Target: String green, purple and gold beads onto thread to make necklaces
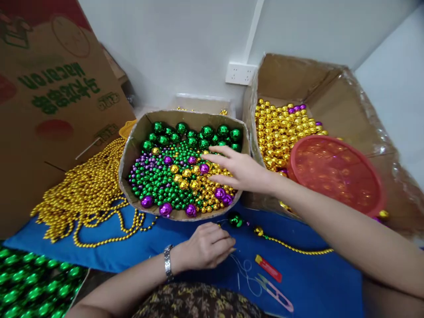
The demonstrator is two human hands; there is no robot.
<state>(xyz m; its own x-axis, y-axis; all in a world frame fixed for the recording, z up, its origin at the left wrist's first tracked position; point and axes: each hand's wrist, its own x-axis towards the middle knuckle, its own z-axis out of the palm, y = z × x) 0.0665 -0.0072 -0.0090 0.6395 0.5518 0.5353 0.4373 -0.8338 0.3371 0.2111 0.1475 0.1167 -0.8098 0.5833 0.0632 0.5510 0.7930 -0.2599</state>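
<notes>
My right hand [236,170] reaches into a cardboard box [132,145] of green, gold and purple beads, fingers spread over the small gold beads [212,194] at its right side. My left hand [207,247], with a metal watch on the wrist, rests on the blue cloth [318,282] with its fingers pinched together on a thin thread. That thread runs to a green bead [236,219] and a strand of gold beads [294,249] lying on the cloth.
A large carton [331,88] at the right holds gold beads and a red plastic basket [334,172]. Gold bead strands [89,190] are heaped at the left, green strands [29,282] at the bottom left. Thread snips [276,293] and a red lighter [268,268] lie on the cloth.
</notes>
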